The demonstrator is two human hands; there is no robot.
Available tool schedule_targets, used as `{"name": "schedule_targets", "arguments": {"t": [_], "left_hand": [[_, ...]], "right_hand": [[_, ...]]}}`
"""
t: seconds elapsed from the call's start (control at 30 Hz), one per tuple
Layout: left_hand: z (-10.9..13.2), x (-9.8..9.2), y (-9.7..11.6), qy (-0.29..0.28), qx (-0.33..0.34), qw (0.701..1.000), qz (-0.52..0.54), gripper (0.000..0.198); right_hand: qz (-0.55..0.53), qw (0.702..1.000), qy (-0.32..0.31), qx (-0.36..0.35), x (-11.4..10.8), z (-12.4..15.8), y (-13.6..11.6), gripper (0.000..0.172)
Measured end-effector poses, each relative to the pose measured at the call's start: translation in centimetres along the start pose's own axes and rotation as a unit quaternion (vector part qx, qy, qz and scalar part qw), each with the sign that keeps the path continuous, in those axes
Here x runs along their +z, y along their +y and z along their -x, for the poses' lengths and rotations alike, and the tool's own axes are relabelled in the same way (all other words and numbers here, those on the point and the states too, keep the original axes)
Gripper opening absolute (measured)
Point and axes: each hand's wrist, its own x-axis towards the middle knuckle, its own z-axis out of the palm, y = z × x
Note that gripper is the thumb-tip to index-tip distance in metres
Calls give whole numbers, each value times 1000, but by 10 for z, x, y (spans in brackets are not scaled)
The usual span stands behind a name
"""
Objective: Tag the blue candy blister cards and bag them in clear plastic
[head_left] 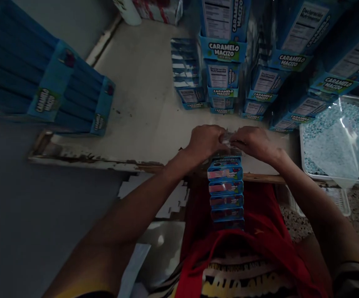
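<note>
Right in front of my body is a row of small blue candy boxes [226, 188], labelled "Caramelo Macizo", that runs from the table edge toward my lap. Clear plastic wrap [227, 140] is bunched at the far end of this row. My left hand [207, 138] pinches the wrap from the left. Opposite it, almost touching, my right hand [250, 140] grips the same wrap with bent fingers. Some of the fingertips are hidden by the wrap and the dim light.
Tall stacks of wrapped blue candy boxes [223, 74] stand behind my hands and to the right. A metal tray [302, 151] of light blue candies is at the right. Long blue packs [52, 91] rise on the left. The white table [142, 91] has a chipped front edge.
</note>
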Motion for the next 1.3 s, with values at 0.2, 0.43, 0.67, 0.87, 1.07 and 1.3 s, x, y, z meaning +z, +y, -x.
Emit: {"name": "schedule_targets", "arguments": {"t": [0.2,0.43,0.67,0.87,1.07,1.3], "left_hand": [[-4,4,-18,-59,93,990,82,36],[16,10,-29,-74,102,981,145,18],[45,18,-30,-65,68,995,-29,16],[66,-6,-11,23,90,993,-72,18],[100,-9,1,186,145,971,-44,26],[113,68,1,342,-57,936,62,21]], "right_hand": [[58,994,-57,72,0,-2,-9,12],[37,997,-23,58,31,8,0,11],[-78,989,-52,116,41,21,0,11],[-64,971,-71,221,4,20,-22,15],[-47,974,-1,224,-29,40,-59,19],[-63,970,24,234,-1,54,-71,20]]}}
